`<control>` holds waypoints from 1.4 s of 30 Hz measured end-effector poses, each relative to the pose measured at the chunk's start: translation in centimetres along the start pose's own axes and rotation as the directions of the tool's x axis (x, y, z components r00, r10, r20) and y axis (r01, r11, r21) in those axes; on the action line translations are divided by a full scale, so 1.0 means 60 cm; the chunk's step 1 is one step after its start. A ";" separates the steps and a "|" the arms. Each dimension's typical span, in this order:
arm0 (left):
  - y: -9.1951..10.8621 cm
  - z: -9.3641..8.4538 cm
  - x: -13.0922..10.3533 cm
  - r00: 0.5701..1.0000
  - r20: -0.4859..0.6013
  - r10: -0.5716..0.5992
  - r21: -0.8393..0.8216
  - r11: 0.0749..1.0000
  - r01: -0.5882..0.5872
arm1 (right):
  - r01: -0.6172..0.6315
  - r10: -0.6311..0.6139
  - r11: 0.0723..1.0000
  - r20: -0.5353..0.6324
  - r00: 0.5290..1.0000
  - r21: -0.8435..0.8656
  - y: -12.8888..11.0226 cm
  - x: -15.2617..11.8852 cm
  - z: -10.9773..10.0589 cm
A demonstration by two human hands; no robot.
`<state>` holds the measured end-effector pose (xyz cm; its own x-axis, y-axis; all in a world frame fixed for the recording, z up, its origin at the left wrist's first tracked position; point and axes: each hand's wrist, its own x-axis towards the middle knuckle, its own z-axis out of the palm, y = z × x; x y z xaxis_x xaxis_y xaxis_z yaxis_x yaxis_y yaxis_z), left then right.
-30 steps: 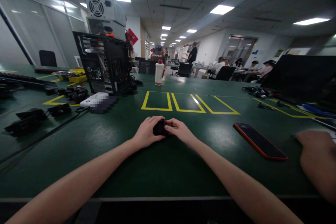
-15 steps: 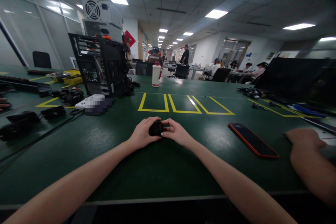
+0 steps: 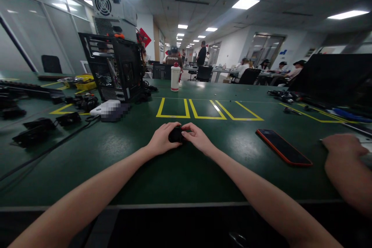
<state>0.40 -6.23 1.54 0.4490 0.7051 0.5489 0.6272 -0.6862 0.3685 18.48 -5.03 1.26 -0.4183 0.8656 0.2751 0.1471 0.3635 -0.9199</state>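
Between my two hands is a small black rounded object [image 3: 174,135], low over the green table [image 3: 186,178]; its exact kind does not show. My left hand [image 3: 162,138] is curved around its left side, thumb below and fingers above. On the other side, the bent fingertips of my right hand [image 3: 197,138] pinch at its right edge. Part of the black object is hidden by the fingers. Farther off to the right of my hands lies a phone [image 3: 283,147] with an orange-red edge.
Yellow tape outlines [image 3: 207,117] lie beyond my hands. An open black computer case [image 3: 116,68] stands back left near a white bottle [image 3: 174,78]. Black parts [image 3: 35,133] and a cable are at left. Another person's hand [image 3: 344,147] rests at far right beside a dark monitor [image 3: 334,75].
The view has tilted down slightly and shifted left. My right fingers sit a little differently on the black object's right edge; my left hand keeps its hold.
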 end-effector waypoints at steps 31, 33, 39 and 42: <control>-0.005 -0.002 -0.003 0.999 -0.005 0.047 0.023 0.999 -0.047 | 0.053 -0.049 0.998 0.112 0.992 -0.033 0.018 0.005 -0.004; -0.005 -0.003 -0.003 0.999 -0.008 0.048 0.022 0.999 -0.048 | 0.033 -0.032 0.999 0.117 0.993 -0.007 0.019 0.006 -0.005; 0.000 -0.007 -0.005 0.999 0.011 0.047 0.027 0.999 -0.048 | -0.098 0.104 0.991 0.058 0.993 -0.090 0.021 0.011 -0.004; -0.001 -0.006 -0.004 0.999 0.011 0.043 0.023 0.999 -0.043 | -0.082 0.084 0.994 0.035 0.996 -0.074 0.020 0.011 0.001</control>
<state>0.00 -6.45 1.67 0.4823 0.6770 0.5559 0.6217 -0.7116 0.3272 18.35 -4.07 0.34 -0.4358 0.8805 0.1864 0.2464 0.3159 -0.9162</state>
